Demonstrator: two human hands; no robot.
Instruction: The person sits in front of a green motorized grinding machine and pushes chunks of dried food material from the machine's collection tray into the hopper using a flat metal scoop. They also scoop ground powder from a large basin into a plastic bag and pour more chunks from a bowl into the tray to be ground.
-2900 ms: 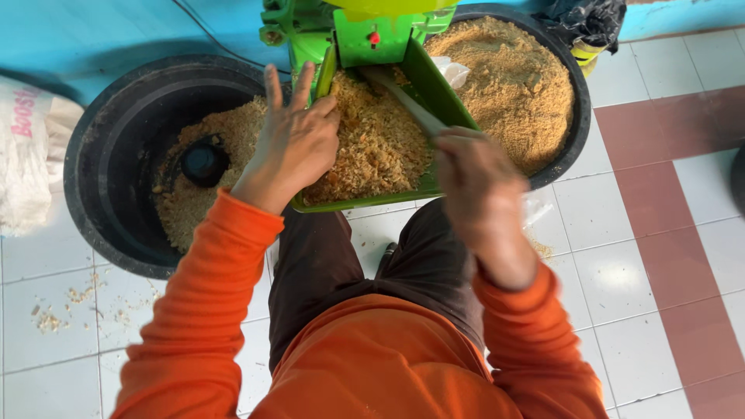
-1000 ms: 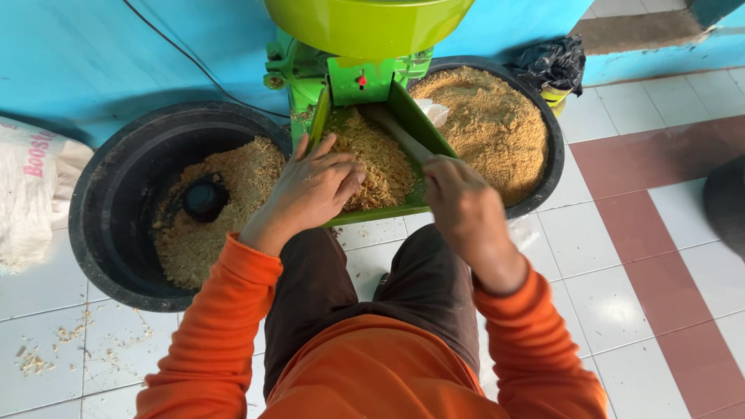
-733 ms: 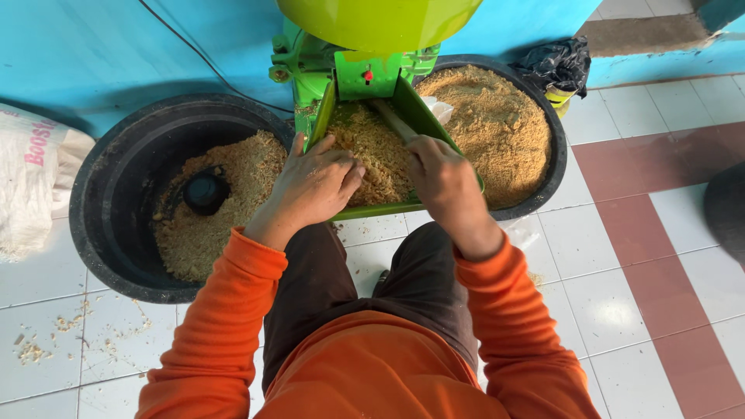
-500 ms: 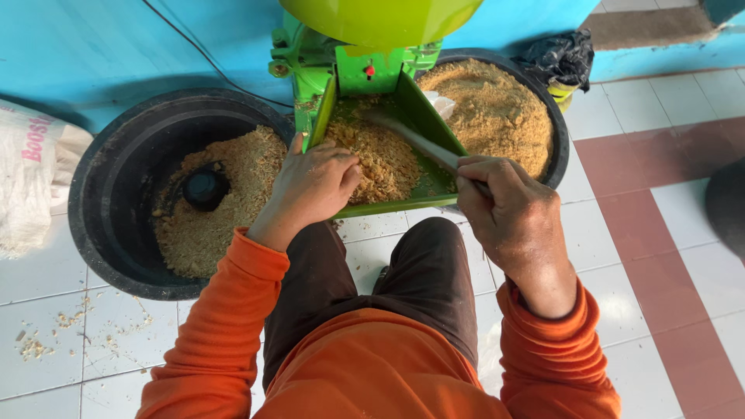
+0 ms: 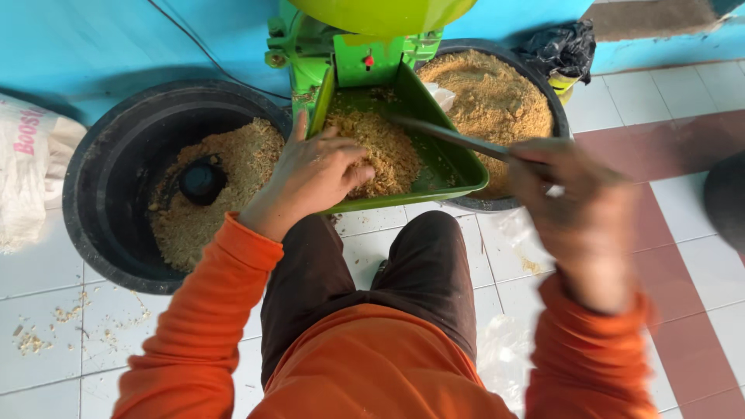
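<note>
Seen from above, a person in orange sleeves and dark trousers crouches before a green milling machine [image 5: 365,54]. Its yellow-green hopper [image 5: 384,12] is cut off by the top edge at 12 o'clock, so its shape is unclear.

One green chute tray [image 5: 458,167] slopes toward the person at centre, holding a heap of tan ground husk [image 5: 380,143]. The left hand [image 5: 310,178] lies on the tray's near left side, fingers curled together and pressing into the heap; their tips are partly buried.

The right hand [image 5: 578,213], at 3 o'clock, is motion-blurred. Its fingers are closed round the end of one long, thin metal tool [image 5: 446,136], which reaches up toward 11 o'clock into the tray. What kind of tool it is cannot be made out.

Two black round tubs stand on the tiled floor. The left tub [image 5: 101,186], at 9 o'clock, is partly filled, with a dark round object [image 5: 202,180] sunk in the husk. The right tub [image 5: 555,101], at 1 o'clock, is nearly full and half hidden behind the tray.

One white sack [image 5: 27,178] is cut off at the left edge. One crumpled black bag [image 5: 559,50] sits at 1 o'clock.
</note>
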